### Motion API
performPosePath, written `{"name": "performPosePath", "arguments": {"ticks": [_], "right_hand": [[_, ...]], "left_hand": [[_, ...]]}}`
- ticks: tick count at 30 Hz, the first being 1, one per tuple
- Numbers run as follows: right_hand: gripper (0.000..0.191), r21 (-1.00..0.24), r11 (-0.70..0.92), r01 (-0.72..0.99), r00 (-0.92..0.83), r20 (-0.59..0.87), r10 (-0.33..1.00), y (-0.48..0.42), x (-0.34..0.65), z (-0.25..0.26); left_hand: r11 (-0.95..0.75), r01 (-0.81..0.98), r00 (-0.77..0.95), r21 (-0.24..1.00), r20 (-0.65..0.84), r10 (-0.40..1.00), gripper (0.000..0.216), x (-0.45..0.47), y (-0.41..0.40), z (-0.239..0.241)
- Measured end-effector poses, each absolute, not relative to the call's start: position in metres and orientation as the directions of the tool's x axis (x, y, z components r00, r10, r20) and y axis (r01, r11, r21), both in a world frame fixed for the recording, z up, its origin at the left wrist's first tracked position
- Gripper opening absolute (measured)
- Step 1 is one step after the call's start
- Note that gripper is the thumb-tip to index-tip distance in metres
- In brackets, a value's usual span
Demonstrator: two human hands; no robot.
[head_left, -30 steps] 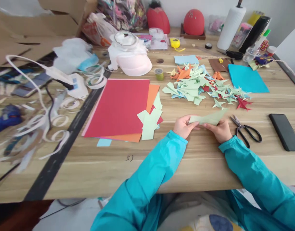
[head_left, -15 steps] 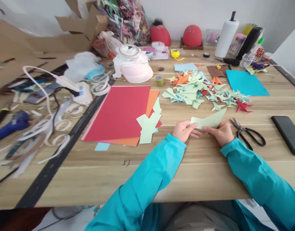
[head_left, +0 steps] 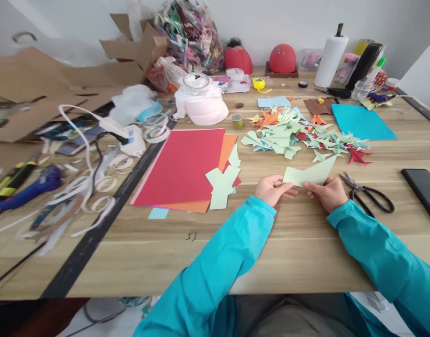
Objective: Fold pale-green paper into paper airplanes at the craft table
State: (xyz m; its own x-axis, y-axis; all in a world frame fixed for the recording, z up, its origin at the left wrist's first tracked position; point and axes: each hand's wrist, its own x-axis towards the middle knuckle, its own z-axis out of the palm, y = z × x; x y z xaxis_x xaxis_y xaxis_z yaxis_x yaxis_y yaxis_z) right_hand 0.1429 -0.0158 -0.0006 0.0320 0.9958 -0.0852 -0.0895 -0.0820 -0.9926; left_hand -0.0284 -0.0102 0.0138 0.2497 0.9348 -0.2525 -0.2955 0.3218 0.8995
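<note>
Left hand [head_left: 273, 190], right hand [head_left: 330, 193] — both pinching one pale-green angular paper piece [head_left: 310, 175] over the wood-grained tabletop [head_left: 292, 255]; apparently a folding step; any next crease calls for aligned edges.

Looks like a craft workshop here: black-handled metal scissors [head_left: 355, 186], a blue plastic gun-shaped tool [head_left: 48, 180], and folded pale-green, orange and red paper shapes [head_left: 280, 135] heaped across a wood-grained table [head_left: 292, 262]!

A pale green paper [head_left: 310, 175], right end pointed, spans left hand [head_left: 273, 189] and right hand [head_left: 329, 193].
</note>
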Motion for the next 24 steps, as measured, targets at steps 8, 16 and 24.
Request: {"name": "performPosePath", "arguments": {"ticks": [8,16,24], "right_hand": [[0.026,-0.996,-0.07,-0.053,0.026,-0.072,0.997,-0.016,0.143,-0.002],[0.028,-0.991,-0.13,-0.036,-0.021,-0.13,0.991,-0.018,0.143,0.007],[0.029,-0.987,-0.133,0.09,-0.18,-0.147,0.973,-0.023,0.14,0.011]], "left_hand": [[0.302,-0.331,0.309,0.894,-0.2,0.93,0.031,-0.032,-0.009,0.011],[0.239,-0.327,0.273,0.914,-0.15,0.95,0.067,-0.032,-0.015,0.013],[0.267,-0.16,0.295,0.95,-0.212,0.932,0.059,-0.025,-0.023,0.016]]}}
